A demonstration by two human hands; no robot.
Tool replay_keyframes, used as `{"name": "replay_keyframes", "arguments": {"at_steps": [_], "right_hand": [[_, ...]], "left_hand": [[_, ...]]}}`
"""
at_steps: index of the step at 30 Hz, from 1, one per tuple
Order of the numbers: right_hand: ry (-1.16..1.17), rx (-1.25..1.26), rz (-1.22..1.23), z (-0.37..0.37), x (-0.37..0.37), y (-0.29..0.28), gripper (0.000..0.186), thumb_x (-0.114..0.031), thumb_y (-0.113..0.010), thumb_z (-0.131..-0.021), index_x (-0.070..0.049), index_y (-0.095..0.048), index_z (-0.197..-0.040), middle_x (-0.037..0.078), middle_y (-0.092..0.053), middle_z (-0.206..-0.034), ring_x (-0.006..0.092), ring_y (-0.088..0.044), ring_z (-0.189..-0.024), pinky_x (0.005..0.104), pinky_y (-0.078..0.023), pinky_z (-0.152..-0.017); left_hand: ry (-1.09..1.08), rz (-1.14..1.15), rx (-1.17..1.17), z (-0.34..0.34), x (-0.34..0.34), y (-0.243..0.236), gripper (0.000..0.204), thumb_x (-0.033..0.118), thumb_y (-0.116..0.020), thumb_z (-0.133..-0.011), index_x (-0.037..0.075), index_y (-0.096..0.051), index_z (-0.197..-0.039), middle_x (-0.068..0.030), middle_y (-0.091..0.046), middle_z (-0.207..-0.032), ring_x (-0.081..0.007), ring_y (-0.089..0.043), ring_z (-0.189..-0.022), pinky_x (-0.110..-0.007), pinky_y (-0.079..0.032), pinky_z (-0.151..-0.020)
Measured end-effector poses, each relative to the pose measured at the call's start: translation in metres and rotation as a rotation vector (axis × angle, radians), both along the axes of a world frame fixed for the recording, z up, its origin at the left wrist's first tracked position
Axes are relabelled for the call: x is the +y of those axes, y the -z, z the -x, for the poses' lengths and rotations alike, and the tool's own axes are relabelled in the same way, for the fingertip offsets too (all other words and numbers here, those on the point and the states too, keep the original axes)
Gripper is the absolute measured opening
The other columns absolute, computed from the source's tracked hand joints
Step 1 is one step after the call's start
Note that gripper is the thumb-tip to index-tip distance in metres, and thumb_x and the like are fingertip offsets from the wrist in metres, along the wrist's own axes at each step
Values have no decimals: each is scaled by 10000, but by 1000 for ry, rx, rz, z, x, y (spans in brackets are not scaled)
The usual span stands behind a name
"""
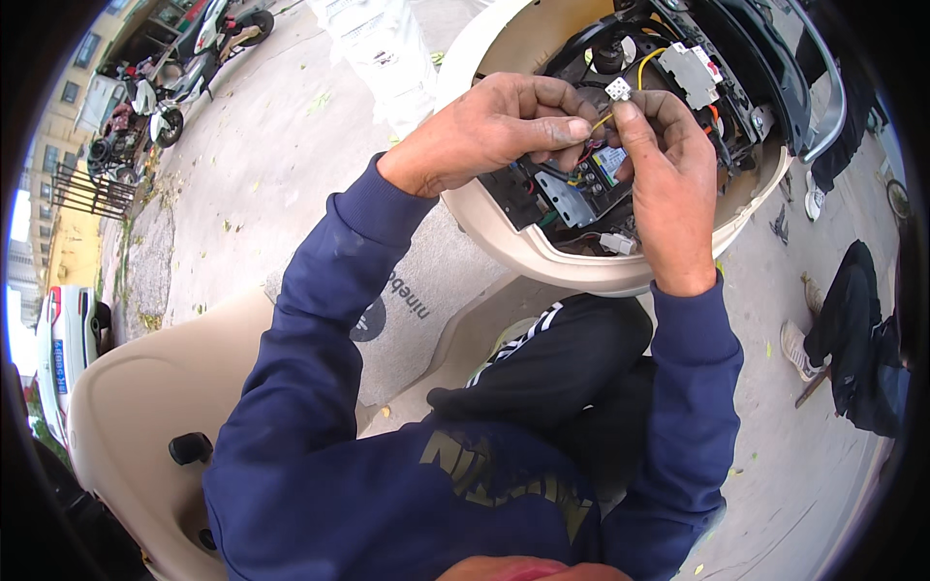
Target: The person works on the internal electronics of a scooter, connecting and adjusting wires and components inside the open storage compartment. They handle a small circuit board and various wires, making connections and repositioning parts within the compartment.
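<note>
Both hands meet over the uncovered body of a cream electric scooter [504, 254], whose wiring is exposed. Between the thumb and fingers of my left hand [513, 126] is a thin yellow wire [603, 122]. My right hand [670, 174] pinches a small white plug connector [618, 89], its open cavities facing up. The wire runs toward the connector; whether it is seated inside cannot be made out. Below the fingers sits a silver control box [573, 198] with screw terminals and a label. A grey-white circuit breaker [690, 76] is fixed beyond my right hand.
Another white connector [617, 244] lies by the near rim of the opening. The scooter's grey footboard mat [417, 281] is left of my knee. Clear plastic wrapping [378, 58] lies on the pavement. A person in dark trousers [852, 339] is at the right; parked motorbikes [160, 111] stand far left.
</note>
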State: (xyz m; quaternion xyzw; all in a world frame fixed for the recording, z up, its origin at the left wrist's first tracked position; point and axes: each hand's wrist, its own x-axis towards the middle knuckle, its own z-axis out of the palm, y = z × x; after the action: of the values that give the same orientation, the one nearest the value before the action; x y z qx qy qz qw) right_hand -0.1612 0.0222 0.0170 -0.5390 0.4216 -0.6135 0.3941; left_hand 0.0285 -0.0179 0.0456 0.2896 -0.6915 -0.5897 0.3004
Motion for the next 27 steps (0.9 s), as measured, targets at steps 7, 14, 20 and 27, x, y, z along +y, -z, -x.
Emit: {"name": "replay_keyframes", "arguments": {"at_steps": [7,14,20,27], "right_hand": [[39,-50,-82,-7,8,-12,234,-155,-635,-1003,71,-639,-1063,59,-669,-844,71,-567,-684,229,-454,-589],[-213,-198,-231,-3,1,-3,279,-152,-591,-1020,104,-637,-1119,91,-700,-931,131,-664,-844,262,-528,-720],[-40,78,120,-3,11,5,181,-93,-613,-992,63,-666,-1066,149,-755,-1005,187,-709,-914,337,-545,-773],[-79,-246,-93,7,16,5,137,-57,-584,-1002,68,-605,-1055,90,-674,-839,100,-603,-710,295,-517,-655]], "left_hand": [[-215,161,-35,8,13,3,207,164,-717,-968,-32,-678,-1023,-107,-741,-862,-107,-664,-719,-235,-527,-677],[-374,299,-68,16,29,1,243,133,-702,-978,-81,-693,-1091,-99,-734,-903,-126,-709,-845,-269,-588,-791],[-533,460,-31,32,24,-19,279,188,-721,-964,-57,-711,-1097,-76,-728,-859,-102,-682,-746,-246,-566,-673],[-356,131,-98,42,26,-22,333,249,-687,-996,-25,-689,-1184,-54,-704,-958,-103,-689,-882,-242,-605,-778]]}}
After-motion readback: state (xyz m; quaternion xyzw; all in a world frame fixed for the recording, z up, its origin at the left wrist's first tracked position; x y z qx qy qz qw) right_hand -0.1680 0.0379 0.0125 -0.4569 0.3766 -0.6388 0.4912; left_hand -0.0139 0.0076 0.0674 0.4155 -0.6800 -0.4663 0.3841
